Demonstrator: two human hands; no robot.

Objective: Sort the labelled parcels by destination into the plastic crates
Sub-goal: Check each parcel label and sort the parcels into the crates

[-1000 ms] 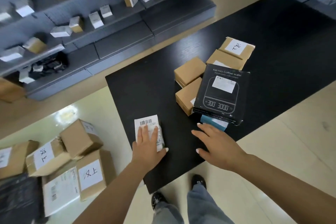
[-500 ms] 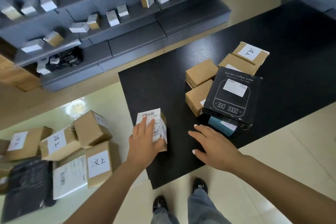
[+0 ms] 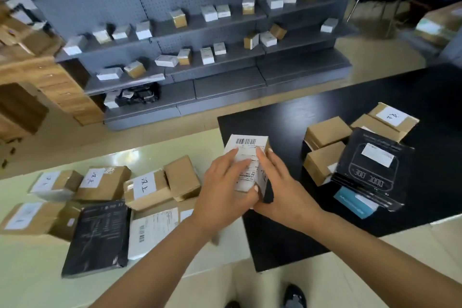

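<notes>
Both of my hands grip one small parcel [image 3: 250,162], label up so I can read its destination: left hand [image 3: 225,190] curled over its near face, right hand [image 3: 280,187] cupping the far side. Right of them, unsorted boxes [image 3: 327,130] wait on the tabletop [image 3: 287,245]; left, sorted parcels [image 3: 145,187] lie on the floor.

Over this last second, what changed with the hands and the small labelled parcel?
The small labelled parcel, pressed flat on the black table by the left hand a second ago, is now lifted and held in both hands. The right hand left the tabletop and grips its right side. The coffee scale box and the cardboard boxes beside it have not moved.
</notes>
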